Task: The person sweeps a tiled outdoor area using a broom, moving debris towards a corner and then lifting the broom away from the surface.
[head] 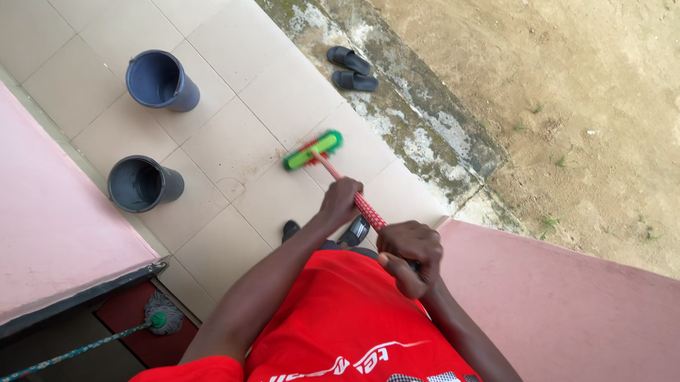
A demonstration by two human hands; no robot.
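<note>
I look straight down at a tiled porch floor. Both my hands grip the red patterned handle of a push broom. My left hand holds it lower down, nearer the head. My right hand is closed around the upper end, close to my red shirt. The green broom head rests on a pale tile ahead of my feet, near the porch's outer edge.
Two dark blue-grey buckets stand on the tiles to the left. A pair of black slippers lies on the stained concrete edge. Pink walls flank both sides. A string mop lies at the lower left. Bare sandy ground is at the right.
</note>
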